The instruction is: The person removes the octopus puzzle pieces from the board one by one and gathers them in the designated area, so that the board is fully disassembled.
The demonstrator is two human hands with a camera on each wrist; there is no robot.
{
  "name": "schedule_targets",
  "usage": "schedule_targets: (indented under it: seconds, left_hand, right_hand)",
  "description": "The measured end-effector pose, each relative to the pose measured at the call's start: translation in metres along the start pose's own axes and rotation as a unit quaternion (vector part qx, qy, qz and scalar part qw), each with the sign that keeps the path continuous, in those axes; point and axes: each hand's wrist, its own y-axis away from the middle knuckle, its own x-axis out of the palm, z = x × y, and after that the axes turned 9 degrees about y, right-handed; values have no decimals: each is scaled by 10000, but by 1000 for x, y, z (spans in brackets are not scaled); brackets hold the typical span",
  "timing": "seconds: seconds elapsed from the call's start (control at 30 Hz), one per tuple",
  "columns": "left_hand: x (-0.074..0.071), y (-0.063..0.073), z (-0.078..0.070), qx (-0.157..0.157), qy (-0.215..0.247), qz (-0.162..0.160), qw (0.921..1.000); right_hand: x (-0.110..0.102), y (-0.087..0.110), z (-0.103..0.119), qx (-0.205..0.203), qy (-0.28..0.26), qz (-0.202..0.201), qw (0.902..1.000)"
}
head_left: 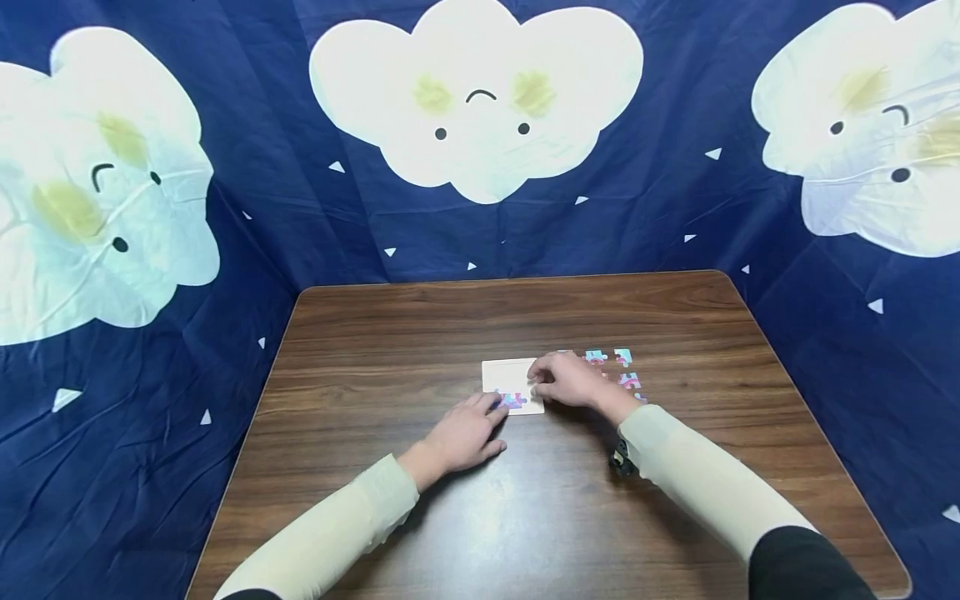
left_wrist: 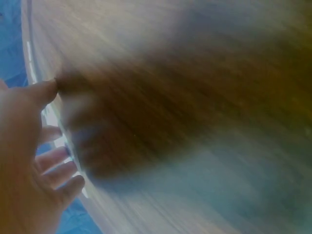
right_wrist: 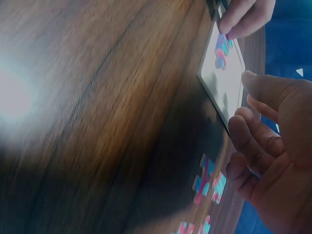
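A small white puzzle board (head_left: 510,372) lies on the table, with joined purple and pink puzzle pieces (head_left: 513,401) along its near side. My left hand (head_left: 463,433) is at the board's near left corner, its fingertips on or just over the leftmost piece. Over the board's right side hovers my right hand (head_left: 572,379), fingers bent loosely and thumb apart from them. The right wrist view shows no piece between that thumb (right_wrist: 263,87) and the fingers. In the left wrist view the left fingers (left_wrist: 58,170) look relaxed, and the pieces are out of sight.
Several loose puzzle pieces (head_left: 596,357) lie right of the board, some partly hidden by my right hand and forearm. The brown wooden table (head_left: 390,333) is bordered by blue cloth (head_left: 262,167) printed with clouds. A dark wrist device (head_left: 622,458) hangs below the right sleeve.
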Motion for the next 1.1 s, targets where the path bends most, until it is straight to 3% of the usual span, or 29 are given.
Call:
schedule_targets:
  seconds: [0.33, 0.63, 0.93, 1.1]
  left_hand:
    - [-5, 0, -2, 30, -6, -65, 10000]
    - [-6, 0, -3, 101, -23, -200, 9997]
    - [-3, 3, -1, 22, 237, -218, 9995]
    - [-2, 4, -1, -175, 237, -207, 9994]
  right_hand:
    - [13, -12, 13, -199, -91, 168, 9996]
    - [20, -10, 19, -175, 289, 234, 9992]
    - [23, -10, 19, -216, 335, 259, 9989]
    - [24, -11, 19, -209, 400, 263, 9986]
